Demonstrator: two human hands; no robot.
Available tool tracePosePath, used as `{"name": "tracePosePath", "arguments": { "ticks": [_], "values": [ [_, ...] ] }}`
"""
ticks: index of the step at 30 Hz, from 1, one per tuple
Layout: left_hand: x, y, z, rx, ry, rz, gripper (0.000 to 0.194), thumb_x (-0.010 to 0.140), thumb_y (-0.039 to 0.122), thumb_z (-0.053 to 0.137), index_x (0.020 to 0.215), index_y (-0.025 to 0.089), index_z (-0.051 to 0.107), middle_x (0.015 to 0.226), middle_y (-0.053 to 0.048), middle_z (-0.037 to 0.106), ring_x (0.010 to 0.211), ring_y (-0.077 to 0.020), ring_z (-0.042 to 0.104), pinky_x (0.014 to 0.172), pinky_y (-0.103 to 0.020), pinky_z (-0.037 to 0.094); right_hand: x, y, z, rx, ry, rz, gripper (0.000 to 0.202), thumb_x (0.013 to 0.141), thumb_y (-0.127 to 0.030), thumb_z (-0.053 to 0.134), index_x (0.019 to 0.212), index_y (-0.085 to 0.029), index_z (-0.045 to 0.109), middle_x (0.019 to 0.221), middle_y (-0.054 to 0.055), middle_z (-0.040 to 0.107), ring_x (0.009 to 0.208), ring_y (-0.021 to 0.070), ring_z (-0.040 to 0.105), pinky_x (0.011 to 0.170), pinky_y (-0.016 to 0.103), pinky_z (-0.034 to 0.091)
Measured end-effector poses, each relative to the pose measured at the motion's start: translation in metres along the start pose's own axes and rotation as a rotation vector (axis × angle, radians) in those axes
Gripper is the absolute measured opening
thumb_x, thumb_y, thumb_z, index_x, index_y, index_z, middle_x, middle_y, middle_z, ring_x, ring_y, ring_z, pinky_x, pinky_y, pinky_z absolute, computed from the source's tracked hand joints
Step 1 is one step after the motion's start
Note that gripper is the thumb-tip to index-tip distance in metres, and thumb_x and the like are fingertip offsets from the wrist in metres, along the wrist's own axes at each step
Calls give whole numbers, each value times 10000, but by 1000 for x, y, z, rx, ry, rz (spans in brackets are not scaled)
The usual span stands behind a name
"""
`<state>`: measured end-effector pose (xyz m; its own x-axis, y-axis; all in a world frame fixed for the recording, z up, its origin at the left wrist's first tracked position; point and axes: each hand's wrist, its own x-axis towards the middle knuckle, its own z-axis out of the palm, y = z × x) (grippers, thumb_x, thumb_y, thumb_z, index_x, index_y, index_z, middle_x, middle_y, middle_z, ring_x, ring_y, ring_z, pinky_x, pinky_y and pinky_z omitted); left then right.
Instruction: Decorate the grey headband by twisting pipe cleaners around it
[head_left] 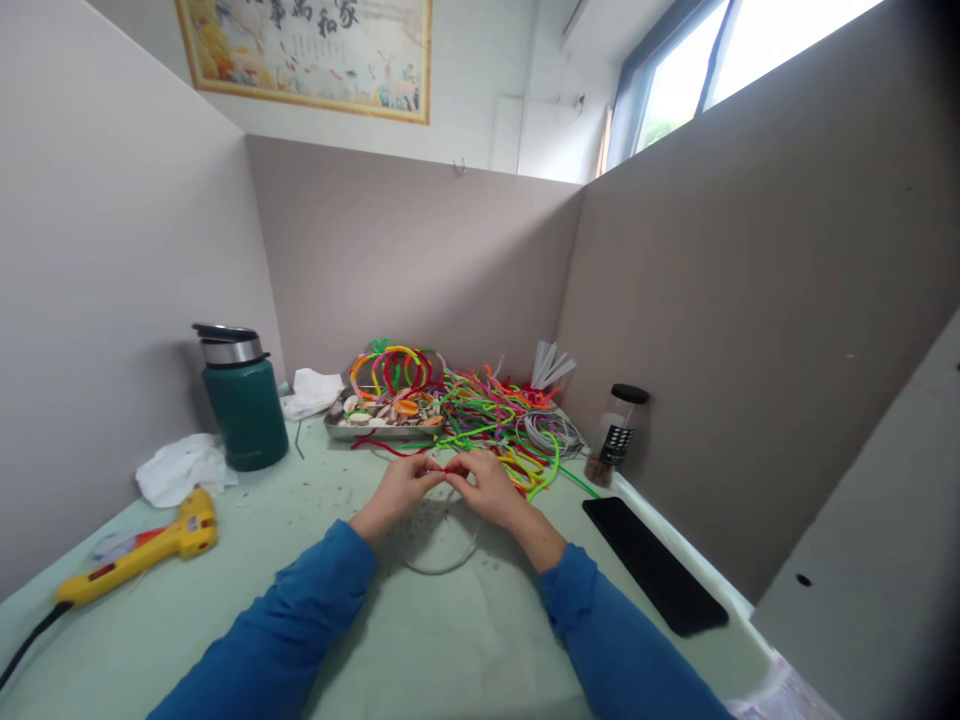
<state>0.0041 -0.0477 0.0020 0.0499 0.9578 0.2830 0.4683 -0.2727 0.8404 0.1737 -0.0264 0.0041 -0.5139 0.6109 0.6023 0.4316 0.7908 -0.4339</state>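
My left hand [409, 484] and my right hand [486, 486] meet above the middle of the table, fingertips pinched close together. A small bit of red pipe cleaner [444, 470] shows between the fingertips of both hands. Below them curves a thin grey wire hoop [442, 572], its upper part hidden by the hands. Just beyond my hands lies a tangled heap of coloured pipe cleaners [480, 405]. Left of the heap, a metal tray [382, 433] holds many shells [407, 408], with wrapped colourful hoops [401, 368] standing at its back.
A green bottle [246, 415] and a yellow glue gun [150, 548] are on the left, near crumpled white tissue [186, 470]. To the right are a black-lidded jar [616, 435], a black phone [654, 565] and coiled grey wire [553, 433]. Grey partitions [420, 240] enclose the table.
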Motion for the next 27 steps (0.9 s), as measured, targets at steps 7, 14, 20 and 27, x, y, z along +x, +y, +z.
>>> {"name": "tracePosePath", "arguments": {
  "ticks": [7,14,20,27],
  "values": [
    [-6,9,-1,-126,-72,-138,375,654,473,583,756,115,626,518,38,467,434,-69,334,431,-212,247,-1,4,2,-23,-4,-1,82,815,-254,572,821,-192,625,760,29,627,744,161,531,707,271,332],
    [-6,7,-1,-118,-120,-186,406,674,522,544,749,126,592,457,75,353,373,-56,288,397,-212,193,-1,6,5,-39,-8,-11,75,815,-233,567,794,-187,622,748,29,621,746,160,531,724,275,341],
    [-5,7,1,-114,-75,-183,396,662,518,549,723,129,584,449,76,347,387,-61,294,414,-218,199,-1,8,8,70,-10,74,103,831,-245,529,814,-185,612,733,10,621,665,134,531,634,238,359],
    [-3,2,1,-67,-63,-149,363,677,480,535,710,124,596,450,74,361,405,-64,298,437,-218,215,-2,7,10,33,2,19,80,824,-187,525,801,-178,601,745,13,612,691,131,528,639,230,355]
  ]
}}
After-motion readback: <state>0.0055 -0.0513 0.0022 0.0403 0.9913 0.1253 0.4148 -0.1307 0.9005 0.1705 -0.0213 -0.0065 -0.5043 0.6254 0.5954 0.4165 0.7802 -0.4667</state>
